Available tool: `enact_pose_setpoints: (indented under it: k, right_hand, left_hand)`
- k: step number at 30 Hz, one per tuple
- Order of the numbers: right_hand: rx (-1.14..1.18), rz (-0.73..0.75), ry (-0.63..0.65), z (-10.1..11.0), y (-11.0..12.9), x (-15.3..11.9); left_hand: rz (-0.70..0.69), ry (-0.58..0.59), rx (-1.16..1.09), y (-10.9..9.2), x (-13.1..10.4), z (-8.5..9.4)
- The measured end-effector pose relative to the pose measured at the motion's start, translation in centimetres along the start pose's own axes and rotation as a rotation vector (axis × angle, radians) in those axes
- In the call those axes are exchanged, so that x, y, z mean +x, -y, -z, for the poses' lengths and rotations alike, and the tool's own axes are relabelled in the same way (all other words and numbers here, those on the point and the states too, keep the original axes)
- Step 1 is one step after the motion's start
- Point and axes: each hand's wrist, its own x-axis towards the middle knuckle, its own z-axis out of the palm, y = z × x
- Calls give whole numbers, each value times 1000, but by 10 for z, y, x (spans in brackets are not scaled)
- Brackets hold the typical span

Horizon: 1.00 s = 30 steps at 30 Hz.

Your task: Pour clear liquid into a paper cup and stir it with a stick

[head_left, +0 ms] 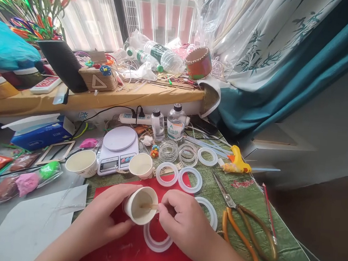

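A white paper cup point(131, 212) is tilted in my left hand point(116, 210), whose fingers wrap round its side. Inside the cup is a wooden stir stick point(148, 205). My right hand point(181, 223) pinches the stick's outer end at the cup's rim. Below the cup lies a red mat point(119, 247). A translucent ring mold point(157, 246) rests on the mat, partly hidden by my right hand. Further ring molds point(190, 180) lie just beyond my hands. Another paper cup point(141, 166) stands behind the held one, beside a white digital scale point(118, 150).
Orange-handled scissors point(230, 201), a red pencil point(269, 210) and a yellow glue gun point(238, 161) lie at the right. Two clear bottles point(176, 124) stand at the back. A paper bowl point(82, 163) and bagged colored clay point(28, 181) are on the left.
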Motion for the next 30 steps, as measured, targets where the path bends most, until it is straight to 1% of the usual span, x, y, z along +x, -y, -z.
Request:
enact_pose_setpoints:
  k: [2,5,10,11,14,15,18,21,24,27,30]
  right_hand:
    - [18,13,9,-1,-1,0]
    - [-41,100,-92,0,-4,1]
    - [-74,150,-73,7,-7,3]
    - [-77,145,-73,7,-7,3]
    - [-24,108,1,6,-6,1]
    - [-17,111,9,5,-6,1]
    - [-44,111,-24,2,-5,0]
    - [-16,69,24,1,-5,0]
    - [-28,61,-12,1,-5,-1]
    - [-1,64,37,2,-5,-2]
    - [-35,58,-2,3,-5,-2]
  left_hand:
    - [5,1,-10,-1,0,1]
    - [11,12,-11,-2,0,1]
    - [8,21,8,-2,-1,0]
    - [-1,16,11,-1,-2,0]
    - [-26,-2,19,2,-4,-2]
    - [-31,-5,21,3,-4,-2]
    - [-37,-12,21,6,-5,-3]
    - [-25,-24,12,6,-6,-3]
    - [-20,-36,10,6,-5,-3]
    - [-49,-40,12,6,-3,-4]
    - [-74,-39,12,7,-3,-4]
